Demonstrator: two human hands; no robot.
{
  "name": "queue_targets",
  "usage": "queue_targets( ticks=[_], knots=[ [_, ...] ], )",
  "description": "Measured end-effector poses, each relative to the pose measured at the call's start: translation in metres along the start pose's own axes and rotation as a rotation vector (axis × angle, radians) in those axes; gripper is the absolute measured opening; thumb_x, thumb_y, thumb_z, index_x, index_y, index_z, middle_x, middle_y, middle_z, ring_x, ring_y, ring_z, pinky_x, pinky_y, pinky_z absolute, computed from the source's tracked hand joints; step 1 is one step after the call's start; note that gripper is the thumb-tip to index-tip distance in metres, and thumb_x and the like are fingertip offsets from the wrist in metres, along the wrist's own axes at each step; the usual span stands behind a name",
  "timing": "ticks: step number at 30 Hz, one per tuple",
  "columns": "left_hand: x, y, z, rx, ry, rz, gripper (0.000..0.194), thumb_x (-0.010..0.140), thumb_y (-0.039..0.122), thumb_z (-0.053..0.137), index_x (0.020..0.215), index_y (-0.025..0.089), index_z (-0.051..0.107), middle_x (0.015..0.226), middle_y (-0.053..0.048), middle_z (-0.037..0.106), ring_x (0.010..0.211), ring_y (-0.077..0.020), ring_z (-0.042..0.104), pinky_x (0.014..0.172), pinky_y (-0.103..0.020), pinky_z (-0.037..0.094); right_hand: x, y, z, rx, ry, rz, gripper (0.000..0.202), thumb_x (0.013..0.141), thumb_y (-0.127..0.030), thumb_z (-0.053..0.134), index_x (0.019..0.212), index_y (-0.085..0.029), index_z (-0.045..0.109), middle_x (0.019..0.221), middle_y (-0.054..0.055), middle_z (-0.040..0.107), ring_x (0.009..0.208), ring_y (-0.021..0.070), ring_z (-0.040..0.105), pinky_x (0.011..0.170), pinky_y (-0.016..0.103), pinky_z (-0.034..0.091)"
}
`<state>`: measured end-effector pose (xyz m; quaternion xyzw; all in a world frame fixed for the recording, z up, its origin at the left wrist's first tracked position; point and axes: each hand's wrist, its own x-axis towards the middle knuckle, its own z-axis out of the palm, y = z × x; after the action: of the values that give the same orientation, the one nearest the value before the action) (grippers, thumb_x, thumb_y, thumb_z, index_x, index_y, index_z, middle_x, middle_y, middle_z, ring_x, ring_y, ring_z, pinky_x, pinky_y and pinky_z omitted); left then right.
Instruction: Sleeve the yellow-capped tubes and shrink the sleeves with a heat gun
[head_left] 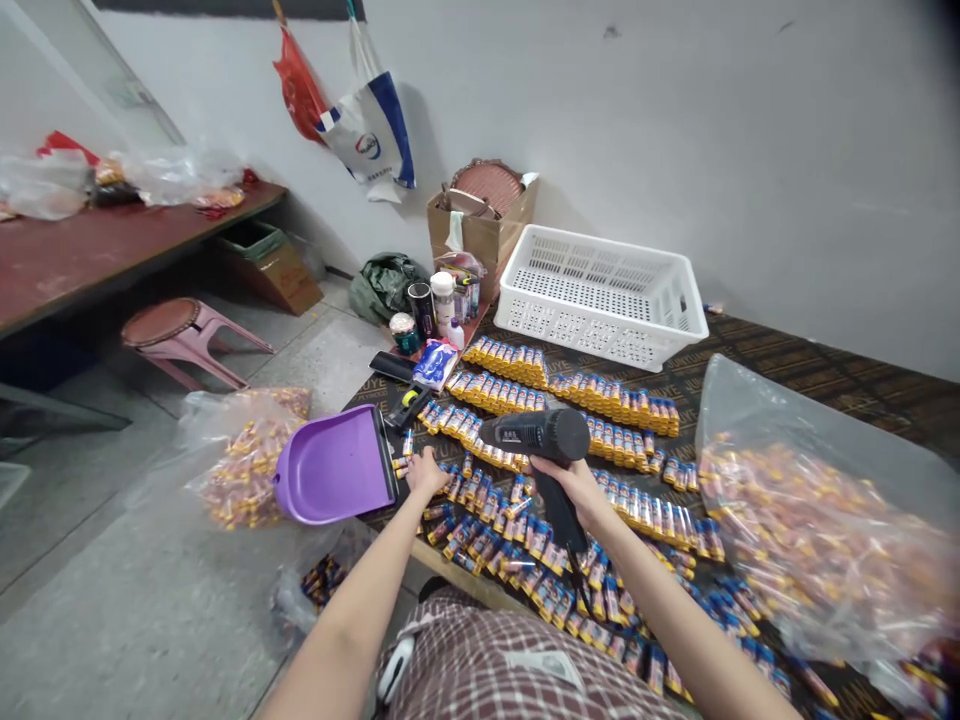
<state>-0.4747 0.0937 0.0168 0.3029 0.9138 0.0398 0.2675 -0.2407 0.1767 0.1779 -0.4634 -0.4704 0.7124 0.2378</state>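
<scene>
the small blue-and-yellow tubes [536,535] lie in rows across the dark surface [686,350], right under and around the left hand [427,475], its fingers bunched at some by the purple dustpan [334,465], while the right hand [574,490], arm stretched forward, wraps its fingers round a black heat gun [547,440].

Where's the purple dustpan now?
Head view, left of centre: the purple dustpan sits at the table's left edge, just left of the left hand, with the clear bag of small tubes beyond its left side.
</scene>
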Motion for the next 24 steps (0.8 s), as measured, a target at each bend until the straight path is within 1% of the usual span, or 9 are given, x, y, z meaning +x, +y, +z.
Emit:
queue_targets(
  ticks=[3,5,7,10,13,15,19,21,24],
  knots=[
    [0.011,-0.006,-0.003,0.007,0.012,0.061,0.072,0.055,0.031,0.069,0.12,0.024,0.039,0.119,-0.015,0.047,0.118,-0.0331,0.043,0.087,-0.04,0.04,0.011,-0.002,0.021,-0.018,0.004,-0.002,0.033,0.061,-0.04,0.074,0.08,-0.016,0.062,0.067,0.004,0.068,0.048,0.0165,0.059,0.045,0.027,0.046],
    [0.016,-0.011,-0.007,-0.035,-0.005,0.099,0.078,0.057,0.029,0.068,0.127,0.024,0.034,0.122,-0.016,0.046,0.118,-0.0324,0.043,0.089,-0.04,0.039,0.019,-0.001,0.033,-0.028,-0.003,-0.012,0.033,0.062,-0.041,0.074,0.079,-0.016,0.062,0.064,0.004,0.067,0.048,0.0171,0.059,0.045,0.028,0.046],
    [0.019,-0.019,-0.014,-0.109,-0.015,0.125,0.079,0.061,0.032,0.067,0.131,0.022,0.032,0.125,-0.016,0.045,0.118,-0.0314,0.044,0.092,-0.04,0.038,0.026,0.0,0.044,-0.044,-0.005,-0.023,0.034,0.062,-0.041,0.074,0.079,-0.015,0.062,0.062,0.004,0.066,0.048,0.0175,0.06,0.045,0.028,0.046],
    [0.022,-0.039,-0.03,-0.258,0.054,0.15,0.065,0.069,0.034,0.062,0.128,0.019,0.039,0.126,-0.015,0.047,0.118,-0.0275,0.046,0.096,-0.038,0.037,0.034,0.002,0.057,-0.077,0.009,-0.02,0.035,0.06,-0.041,0.075,0.078,-0.014,0.061,0.059,0.004,0.064,0.048,0.0179,0.06,0.044,0.027,0.045],
    [0.023,-0.068,-0.046,-0.376,0.155,0.161,0.047,0.074,0.029,0.058,0.118,0.016,0.05,0.116,-0.013,0.057,0.11,-0.0229,0.053,0.093,-0.033,0.04,0.04,0.002,0.07,-0.088,0.009,-0.016,0.036,0.06,-0.041,0.075,0.078,-0.014,0.061,0.058,0.003,0.064,0.047,0.0182,0.06,0.043,0.026,0.044],
    [0.023,-0.09,-0.053,-0.409,0.178,0.125,0.041,0.074,0.027,0.058,0.112,0.015,0.054,0.11,-0.012,0.061,0.102,-0.0218,0.058,0.09,-0.033,0.043,0.045,0.002,0.079,-0.076,0.007,-0.015,0.034,0.06,-0.04,0.075,0.078,-0.015,0.061,0.059,0.002,0.064,0.048,0.018,0.06,0.044,0.027,0.045],
    [0.021,-0.124,-0.056,-0.452,0.173,0.065,0.034,0.073,0.024,0.059,0.105,0.015,0.058,0.106,-0.011,0.065,0.092,-0.0201,0.063,0.085,-0.033,0.047,0.054,0.0,0.095,-0.073,-0.006,0.007,0.032,0.059,-0.04,0.075,0.075,-0.016,0.062,0.059,0.002,0.065,0.047,0.0175,0.06,0.046,0.027,0.045],
    [0.02,-0.133,-0.055,-0.483,0.155,0.05,0.03,0.073,0.023,0.059,0.102,0.014,0.059,0.105,-0.011,0.066,0.09,-0.0194,0.064,0.084,-0.032,0.048,0.057,-0.002,0.1,-0.087,-0.024,0.005,0.032,0.059,-0.041,0.075,0.075,-0.015,0.062,0.06,0.002,0.065,0.047,0.0174,0.06,0.046,0.027,0.045],
    [0.02,-0.138,-0.056,-0.532,0.132,0.019,0.027,0.073,0.021,0.06,0.099,0.014,0.061,0.102,-0.011,0.068,0.087,-0.0193,0.065,0.083,-0.032,0.049,0.056,-0.004,0.103,-0.129,-0.073,0.016,0.034,0.061,-0.041,0.074,0.078,-0.015,0.062,0.065,0.003,0.066,0.049,0.0162,0.059,0.047,0.026,0.044]
  ],
)
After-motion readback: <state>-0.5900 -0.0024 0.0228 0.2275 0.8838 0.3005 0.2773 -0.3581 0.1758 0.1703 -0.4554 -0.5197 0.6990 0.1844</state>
